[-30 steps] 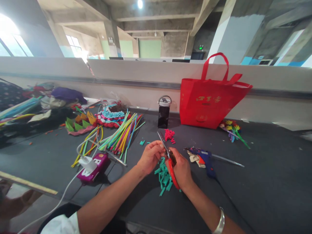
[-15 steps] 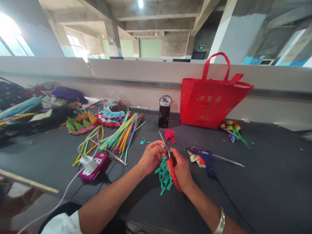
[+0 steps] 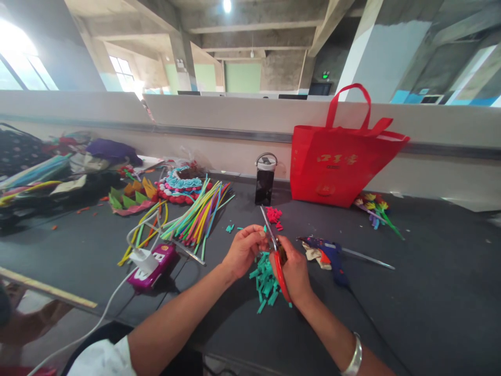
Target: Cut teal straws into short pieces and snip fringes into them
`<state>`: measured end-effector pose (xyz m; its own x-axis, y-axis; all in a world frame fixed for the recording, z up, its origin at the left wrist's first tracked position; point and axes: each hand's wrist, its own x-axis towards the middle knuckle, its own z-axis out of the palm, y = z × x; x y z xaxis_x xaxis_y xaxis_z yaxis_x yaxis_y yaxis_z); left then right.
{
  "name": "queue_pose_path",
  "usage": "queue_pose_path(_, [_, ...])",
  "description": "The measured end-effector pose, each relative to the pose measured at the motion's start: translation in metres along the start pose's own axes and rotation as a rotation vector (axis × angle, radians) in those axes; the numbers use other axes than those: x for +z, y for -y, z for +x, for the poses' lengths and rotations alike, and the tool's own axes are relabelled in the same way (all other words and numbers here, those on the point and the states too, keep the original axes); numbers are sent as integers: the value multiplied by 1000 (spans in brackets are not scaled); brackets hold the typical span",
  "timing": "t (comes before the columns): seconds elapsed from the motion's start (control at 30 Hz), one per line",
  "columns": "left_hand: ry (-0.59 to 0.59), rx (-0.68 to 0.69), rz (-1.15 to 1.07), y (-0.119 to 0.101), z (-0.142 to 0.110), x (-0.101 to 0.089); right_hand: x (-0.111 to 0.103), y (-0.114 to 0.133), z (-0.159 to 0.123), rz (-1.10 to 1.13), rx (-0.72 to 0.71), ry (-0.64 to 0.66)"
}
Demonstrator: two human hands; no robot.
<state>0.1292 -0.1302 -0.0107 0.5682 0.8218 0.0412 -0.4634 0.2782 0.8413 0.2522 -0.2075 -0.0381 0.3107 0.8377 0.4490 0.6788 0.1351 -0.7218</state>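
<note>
My right hand (image 3: pixel 294 271) grips red-handled scissors (image 3: pixel 276 253), whose blades point up and away from me. Close to the blades, my left hand (image 3: pixel 245 249) pinches something small that I cannot make out. Under both hands lies a heap of short teal cut pieces (image 3: pixel 264 282) on the dark table (image 3: pixel 430 292). A few red cut pieces (image 3: pixel 273 215) lie just beyond the scissor tips.
A blue glue gun (image 3: pixel 329 256) lies right of my hands. Coloured sticks (image 3: pixel 199 214), a purple power strip with a white plug (image 3: pixel 151 261), a dark bottle (image 3: pixel 264 180), a red tote bag (image 3: pixel 340 156), small paper flowers (image 3: pixel 371 206) and craft clutter (image 3: pixel 58 167) surround them.
Both hands stay almost where they were; the scissors have shifted slightly right and their blades stand a little more upright.
</note>
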Motion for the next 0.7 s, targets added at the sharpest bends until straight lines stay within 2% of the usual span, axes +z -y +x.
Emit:
queue_pose_path(0.07, [-91, 65, 176, -3, 6, -9, -2, -1, 3, -19, 23, -47])
queue_pose_path(0.2, [-339, 160, 740, -11, 25, -39, -10, -4, 7, -10, 66, -119])
queue_pose_path(0.3, [-399, 180, 1161, -17, 35, -61, -13, -5, 9, 21, 89, -152])
queue_pose_path(0.43, [-406, 223, 1390, -22, 36, -71, -12, -8, 10, 37, 129, -141])
queue_pose_path(0.5, [-326, 287, 1421, -22, 33, -66, -10, -9, 10, 41, 130, -136])
queue_pose_path(0.53, [-249, 310, 1420, -22, 31, -63, -10, -9, 10, 40, 124, -137])
queue_pose_path(0.6, [-15, 323, 1398, -22, 27, -55, -10, -9, 10, 29, 109, -141])
queue_pose_path(0.7, [396, 321, 1407, -24, 21, -46, -12, -8, 10, 10, 88, -148])
